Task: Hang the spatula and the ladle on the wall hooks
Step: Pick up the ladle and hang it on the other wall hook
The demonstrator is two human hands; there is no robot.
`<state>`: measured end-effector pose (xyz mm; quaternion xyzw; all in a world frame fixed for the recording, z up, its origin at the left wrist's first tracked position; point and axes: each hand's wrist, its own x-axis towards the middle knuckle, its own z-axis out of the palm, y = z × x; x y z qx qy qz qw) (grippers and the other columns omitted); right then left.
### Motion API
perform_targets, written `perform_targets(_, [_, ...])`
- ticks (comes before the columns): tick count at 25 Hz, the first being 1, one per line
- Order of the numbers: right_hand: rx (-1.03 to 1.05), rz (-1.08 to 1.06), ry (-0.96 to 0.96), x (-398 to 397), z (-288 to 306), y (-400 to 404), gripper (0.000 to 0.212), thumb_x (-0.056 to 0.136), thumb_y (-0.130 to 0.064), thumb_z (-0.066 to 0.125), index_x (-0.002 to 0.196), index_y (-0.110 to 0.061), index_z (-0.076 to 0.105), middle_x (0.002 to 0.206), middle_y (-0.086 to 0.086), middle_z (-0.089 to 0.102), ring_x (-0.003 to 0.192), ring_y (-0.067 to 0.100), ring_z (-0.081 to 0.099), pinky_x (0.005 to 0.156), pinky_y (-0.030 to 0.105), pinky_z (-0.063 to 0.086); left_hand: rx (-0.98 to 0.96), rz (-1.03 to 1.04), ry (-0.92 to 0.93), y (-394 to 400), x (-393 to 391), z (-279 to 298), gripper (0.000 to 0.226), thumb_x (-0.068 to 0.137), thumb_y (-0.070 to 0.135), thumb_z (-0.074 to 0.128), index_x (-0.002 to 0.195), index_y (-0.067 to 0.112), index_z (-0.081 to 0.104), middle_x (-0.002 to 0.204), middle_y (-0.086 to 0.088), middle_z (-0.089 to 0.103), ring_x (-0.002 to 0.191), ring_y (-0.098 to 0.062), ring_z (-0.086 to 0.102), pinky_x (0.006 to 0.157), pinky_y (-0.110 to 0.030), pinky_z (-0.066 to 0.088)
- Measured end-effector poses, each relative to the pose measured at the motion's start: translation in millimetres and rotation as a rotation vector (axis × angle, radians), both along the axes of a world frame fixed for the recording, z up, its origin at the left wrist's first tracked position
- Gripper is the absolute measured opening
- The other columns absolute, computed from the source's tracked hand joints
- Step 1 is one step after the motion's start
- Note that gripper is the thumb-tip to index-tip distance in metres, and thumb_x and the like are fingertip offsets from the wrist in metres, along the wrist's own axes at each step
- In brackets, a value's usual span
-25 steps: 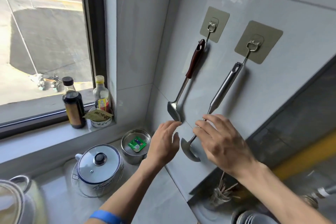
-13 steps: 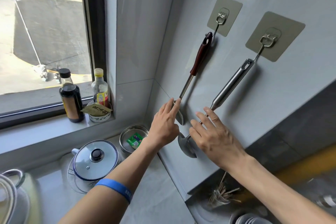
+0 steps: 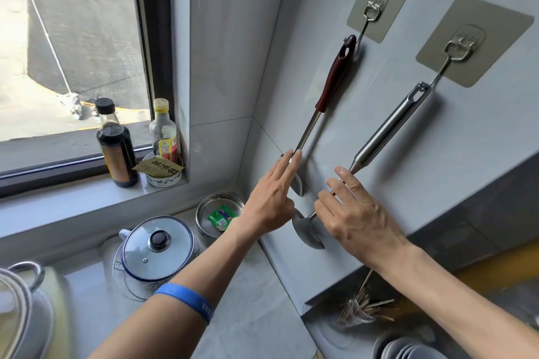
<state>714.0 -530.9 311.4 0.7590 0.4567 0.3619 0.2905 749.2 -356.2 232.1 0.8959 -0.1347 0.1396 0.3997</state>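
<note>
On wall: spatula (image 3: 335, 81) + ladle (image 3: 388, 131) both hung on hooks (image 3: 376, 7) | L hand (image 3: 272, 204) flat, fingers on spatula shaft, no clamp | R hand (image 3: 357, 216) loose at ladle neck | rigid, slick steel, bowl-heavy; hold by handles.

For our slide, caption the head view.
Spatula and ladle hang on wall hooks; both open hands touch them.

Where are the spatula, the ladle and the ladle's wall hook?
spatula (image 3: 336, 76): head view, on its dark red handle.
ladle (image 3: 390, 128): head view, on its steel handle.
ladle's wall hook (image 3: 459, 46): head view, on the metal hook.
</note>
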Motion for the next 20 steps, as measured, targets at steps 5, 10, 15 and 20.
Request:
perform_targets(5, [0.001, -0.067, -0.036, 0.2, -8.3, -2.4, 0.028, 0.091, -0.002, 0.040, 0.094, -0.005, 0.068, 0.104, 0.014, 0.072, 0.113, 0.038, 0.063, 0.114, 0.053, 0.036, -0.052, -0.040, 0.053, 1.0, -0.9, -1.7, 0.102, 0.064, 0.000, 0.051, 0.150, 0.026, 0.004, 0.163, -0.001, 0.006, 0.148, -0.008, 0.002, 0.120, -0.032, 0.022])
perform_targets(10, [-0.082, -0.209, 0.058, -13.9, -26.8, -14.5, 0.057, 0.086, -0.032, 0.054, 0.138, -0.008, 0.048, 0.151, 0.020, 0.044, 0.140, 0.044, 0.036, 0.117, 0.056, 0.013, -0.066, -0.116, 0.119, 9.9, -0.4, 1.0, 0.108, 0.061, 0.009, 0.054, 0.148, 0.038, -0.003, 0.163, 0.005, -0.002, 0.147, -0.002, -0.002, 0.113, -0.029, 0.027])
perform_targets(15, [-0.093, -0.292, 0.119, -22.1, -34.2, -18.3, 0.068, 0.087, -0.041, 0.053, 0.145, -0.009, 0.039, 0.156, 0.019, 0.035, 0.145, 0.040, 0.025, 0.117, 0.057, 0.012, -0.049, -0.145, 0.135, 13.3, -0.9, 2.1, 0.108, 0.059, 0.011, 0.050, 0.147, 0.039, -0.005, 0.163, 0.005, -0.002, 0.148, -0.004, 0.000, 0.115, -0.032, 0.029])
perform_targets(20, [-0.107, -0.318, 0.158, -22.1, -33.1, -16.3, 0.067, 0.088, -0.041, 0.051, 0.145, -0.009, 0.039, 0.156, 0.019, 0.034, 0.146, 0.039, 0.023, 0.117, 0.057, 0.012, -0.030, -0.130, 0.133, 14.2, -1.5, 4.9, 0.108, 0.061, 0.005, 0.052, 0.148, 0.036, -0.003, 0.163, 0.003, -0.001, 0.148, -0.007, 0.001, 0.116, -0.030, 0.027])
